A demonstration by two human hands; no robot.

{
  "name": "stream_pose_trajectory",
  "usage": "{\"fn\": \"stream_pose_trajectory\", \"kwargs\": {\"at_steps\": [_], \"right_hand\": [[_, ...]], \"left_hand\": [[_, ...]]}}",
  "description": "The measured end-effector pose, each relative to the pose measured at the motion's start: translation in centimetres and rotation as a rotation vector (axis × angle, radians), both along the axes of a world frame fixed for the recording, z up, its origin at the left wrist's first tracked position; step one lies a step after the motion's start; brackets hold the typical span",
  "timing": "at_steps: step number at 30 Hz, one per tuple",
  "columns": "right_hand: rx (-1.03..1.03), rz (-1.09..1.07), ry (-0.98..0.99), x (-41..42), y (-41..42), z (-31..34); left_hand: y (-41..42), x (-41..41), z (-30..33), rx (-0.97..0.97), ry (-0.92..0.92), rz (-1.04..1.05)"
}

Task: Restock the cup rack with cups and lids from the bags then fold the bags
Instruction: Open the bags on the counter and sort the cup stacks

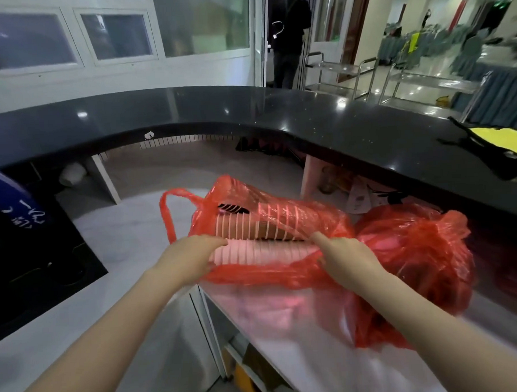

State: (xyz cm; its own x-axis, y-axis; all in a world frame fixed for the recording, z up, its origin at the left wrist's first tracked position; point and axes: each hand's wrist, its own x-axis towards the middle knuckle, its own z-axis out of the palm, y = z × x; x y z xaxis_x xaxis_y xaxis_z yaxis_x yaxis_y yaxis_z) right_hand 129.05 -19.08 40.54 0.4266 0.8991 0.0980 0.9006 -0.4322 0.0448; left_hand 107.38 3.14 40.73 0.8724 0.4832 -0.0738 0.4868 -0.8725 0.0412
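Both arms stretched forward. Left hand (192,258) gripping thin crinkly red bag (283,271) at its left end, right hand (346,258) pinching the film. Ribbed stack of cups (252,228) visible inside, lying sideways on glossy pale worktop (300,335). Second bunched red bag (414,257) just beside.

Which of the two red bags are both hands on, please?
The left red bag, showing stacked cups through its plastic; the bunched right red bag lies untouched beside it.
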Motion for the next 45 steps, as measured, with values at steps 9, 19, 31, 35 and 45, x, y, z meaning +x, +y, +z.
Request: {"fn": "stream_pose_trajectory", "kwargs": {"at_steps": [9, 19, 31, 35, 45], "right_hand": [[-0.144, -0.259, -0.079, 3.5, -1.7, -2.0], [0.303, -0.211, 0.567, 8.1, 2.4, -4.0], [0.074, -0.096, 0.494, 4.7, 10.9, -4.6], [0.092, -0.138, 0.498, 3.9, 15.3, -4.8], [0.129, -0.189, 0.406, 3.4, 19.9, -3.4]], "left_hand": [[1.5, -0.9, 0.0, -0.041, 0.062, 0.074], [-0.3, 3.1, -2.2, 0.146, -0.139, 0.019], [12.0, 1.9, -6.7, -0.013, 0.069, 0.188], [16.8, 2.0, -6.2, -0.012, 0.072, 0.199], [18.2, 3.6, 0.6, -0.273, -0.195, 0.031]]}}
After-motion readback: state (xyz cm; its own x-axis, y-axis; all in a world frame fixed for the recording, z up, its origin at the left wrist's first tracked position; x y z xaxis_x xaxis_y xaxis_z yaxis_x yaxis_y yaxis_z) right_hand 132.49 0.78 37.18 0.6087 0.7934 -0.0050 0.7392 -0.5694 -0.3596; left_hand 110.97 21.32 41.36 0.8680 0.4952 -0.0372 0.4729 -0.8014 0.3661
